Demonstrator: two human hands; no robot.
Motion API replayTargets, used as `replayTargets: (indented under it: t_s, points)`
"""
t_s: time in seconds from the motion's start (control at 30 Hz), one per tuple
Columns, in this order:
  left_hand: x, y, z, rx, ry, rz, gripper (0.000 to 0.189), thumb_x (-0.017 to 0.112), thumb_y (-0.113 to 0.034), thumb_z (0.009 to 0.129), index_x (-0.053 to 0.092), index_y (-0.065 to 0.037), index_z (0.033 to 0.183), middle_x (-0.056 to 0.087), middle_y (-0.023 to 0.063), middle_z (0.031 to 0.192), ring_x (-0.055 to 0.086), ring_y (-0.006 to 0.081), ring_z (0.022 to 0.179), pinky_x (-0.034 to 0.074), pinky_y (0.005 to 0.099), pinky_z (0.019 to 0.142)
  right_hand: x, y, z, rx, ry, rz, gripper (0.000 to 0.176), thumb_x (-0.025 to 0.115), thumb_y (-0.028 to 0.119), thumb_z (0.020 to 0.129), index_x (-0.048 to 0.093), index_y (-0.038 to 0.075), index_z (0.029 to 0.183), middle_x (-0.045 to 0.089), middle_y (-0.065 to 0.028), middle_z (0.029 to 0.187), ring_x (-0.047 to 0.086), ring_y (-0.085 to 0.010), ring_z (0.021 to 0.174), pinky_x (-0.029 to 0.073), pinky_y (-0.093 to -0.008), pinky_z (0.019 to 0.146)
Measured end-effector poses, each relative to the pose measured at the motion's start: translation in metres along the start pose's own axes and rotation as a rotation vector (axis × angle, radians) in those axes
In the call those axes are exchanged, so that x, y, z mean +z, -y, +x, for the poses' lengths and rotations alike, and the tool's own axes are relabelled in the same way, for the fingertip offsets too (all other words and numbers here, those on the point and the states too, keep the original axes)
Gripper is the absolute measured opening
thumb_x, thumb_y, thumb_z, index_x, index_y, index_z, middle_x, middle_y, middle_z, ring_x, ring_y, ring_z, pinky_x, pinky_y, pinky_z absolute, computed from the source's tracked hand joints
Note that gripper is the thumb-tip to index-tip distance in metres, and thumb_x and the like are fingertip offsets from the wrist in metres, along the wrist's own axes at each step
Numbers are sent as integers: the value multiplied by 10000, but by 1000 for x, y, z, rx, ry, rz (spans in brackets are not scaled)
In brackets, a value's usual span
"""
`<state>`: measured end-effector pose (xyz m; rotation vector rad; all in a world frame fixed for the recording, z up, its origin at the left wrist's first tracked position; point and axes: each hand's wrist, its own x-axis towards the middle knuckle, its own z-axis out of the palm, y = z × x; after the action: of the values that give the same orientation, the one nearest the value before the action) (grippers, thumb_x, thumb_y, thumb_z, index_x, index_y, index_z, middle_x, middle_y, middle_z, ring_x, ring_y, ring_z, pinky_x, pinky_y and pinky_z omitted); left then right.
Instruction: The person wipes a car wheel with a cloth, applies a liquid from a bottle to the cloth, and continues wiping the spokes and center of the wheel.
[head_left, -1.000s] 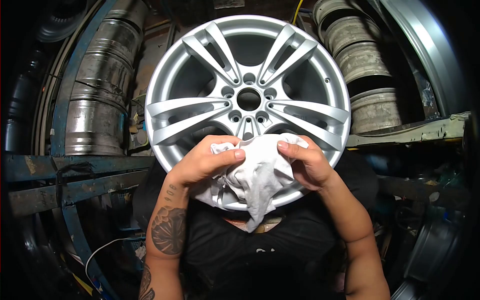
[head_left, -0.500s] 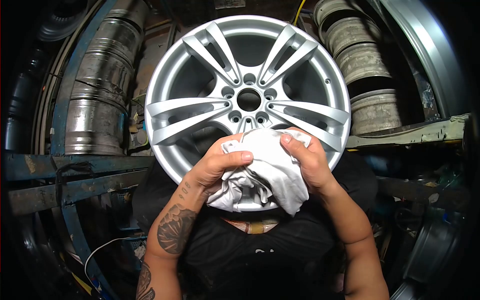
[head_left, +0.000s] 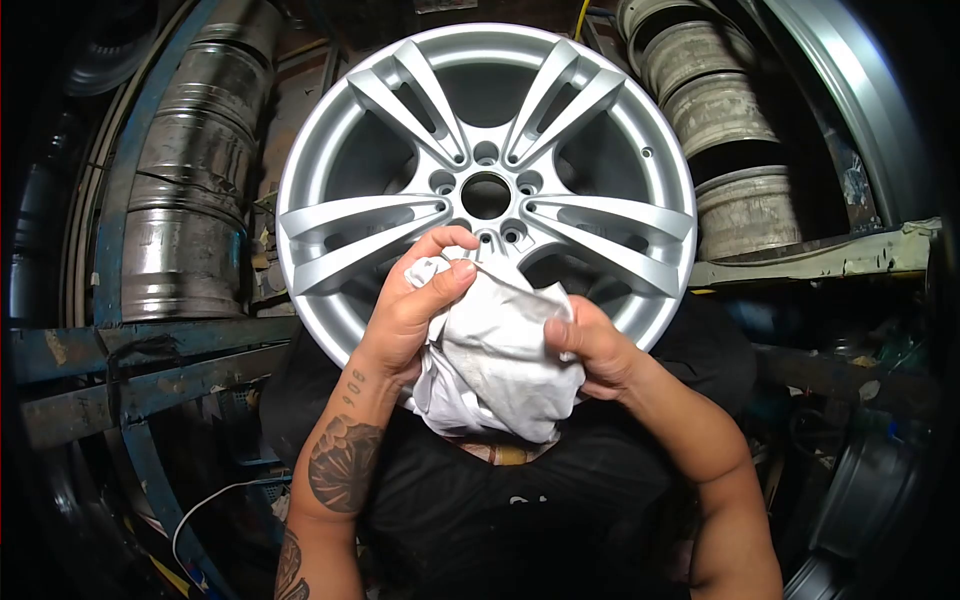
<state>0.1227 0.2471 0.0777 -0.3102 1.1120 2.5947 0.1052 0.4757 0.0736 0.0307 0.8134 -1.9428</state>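
Observation:
A crumpled white cloth (head_left: 500, 350) is stretched between my two hands, over the lower part of a silver wheel rim (head_left: 393, 212). My left hand (head_left: 415, 310) pinches the cloth's upper left corner between thumb and fingers, close below the rim's hub. On the other side, my right hand (head_left: 595, 345) grips the cloth's right edge, its thumb on top and slightly blurred. The rim faces me, with its double spokes and round centre hole in plain sight. Behind the cloth, the lowest spoke and bottom edge are mostly hidden.
Stacked metal rims (head_left: 190, 200) fill a blue rack (head_left: 200, 345) on the left. More dull rims (head_left: 720, 120) stand in a column on the right, above a pale beam (head_left: 820, 258). A white cable (head_left: 200, 500) hangs at lower left.
The cloth has been shifted and spread into a wider, flatter shape. My left hand has moved up and left, and my right hand slightly down. The rim appears slightly further left and higher.

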Motion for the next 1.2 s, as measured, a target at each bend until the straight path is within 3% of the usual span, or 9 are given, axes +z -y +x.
replayTargets:
  t_s: [0.13, 0.4, 0.5, 0.63, 0.77, 0.9, 1.0, 1.1, 1.2]
  points:
    - [4, -1, -2, 88, -59, 145, 293, 728, -83, 957, 614, -51, 1225, 671, -19, 938, 602, 26, 836, 474, 188, 721, -2, -4, 0, 75, 48, -64, 578, 743, 309, 963, 563, -47, 1381, 672, -137, 1279, 662, -197, 1154, 532, -345, 981]
    - [4, -1, -3, 318, -167, 572, 189, 725, -70, 960, 678, -11, 1133, 694, -2, 969, 594, 32, 880, 482, 196, 776, -2, -7, 5, 109, 11, -51, 516, 560, 387, 1071, 596, -46, 1349, 691, -120, 1247, 679, -174, 1114, 530, -325, 970]
    - [2, 2, -2, 389, -222, 692, 134, 719, -60, 960, 701, 3, 1076, 695, 12, 998, 590, 49, 913, 480, 208, 801, -7, -10, 8, -17, -12, -210, 500, 543, 391, 1079, 627, -40, 1319, 698, -108, 1228, 677, -150, 1086, 529, -311, 948]
    - [2, -2, -3, 451, -198, 779, 126, 718, -60, 963, 694, -1, 1071, 681, 11, 1004, 589, 54, 922, 478, 211, 819, -9, -11, 18, -524, -119, -591, 400, 578, 289, 1075, 665, -64, 1241, 629, -79, 1254, 611, -137, 1073, 481, -286, 941]
    - [-1, 4, -2, 477, -149, 493, 141, 716, -66, 971, 673, -18, 1097, 657, -2, 1000, 581, 53, 912, 468, 206, 828, 1, 5, 10, -338, -84, -347, 342, 589, 235, 1070, 669, -68, 1208, 631, -68, 1216, 603, -129, 1058, 477, -285, 943]
    - [6, 5, -1, 418, -117, 400, 159, 679, -92, 1002, 649, -29, 1145, 650, 5, 1009, 578, 46, 901, 468, 203, 826, 18, 6, 10, -219, -233, -172, 277, 627, 214, 1049, 695, -24, 1172, 701, -29, 1017, 635, -92, 923, 510, -259, 861]
    - [15, -3, -1, 198, -96, 314, 223, 660, -188, 1026, 654, -19, 1170, 669, 29, 1029, 595, 56, 899, 485, 215, 820, 2, 16, 6, -326, -175, -342, 256, 663, 199, 1026, 702, -8, 1173, 713, -37, 1026, 641, -88, 919, 512, -251, 842]
    - [17, -3, 0, -55, -27, 225, 320, 655, -276, 1027, 663, 4, 1182, 686, 42, 1037, 612, 66, 898, 497, 225, 810, 8, 21, 2, -347, -194, -273, 223, 691, 171, 1004, 716, 10, 1157, 720, -39, 1019, 642, -86, 913, 511, -248, 837]
    - [8, 1, -2, -233, 56, 249, 343, 701, -290, 995, 675, 25, 1128, 691, 40, 1017, 635, 73, 907, 513, 235, 845, 10, 24, 0, -343, -216, -167, 299, 695, 89, 975, 658, 15, 1263, 716, -74, 1098, 670, -127, 986, 533, -284, 900]
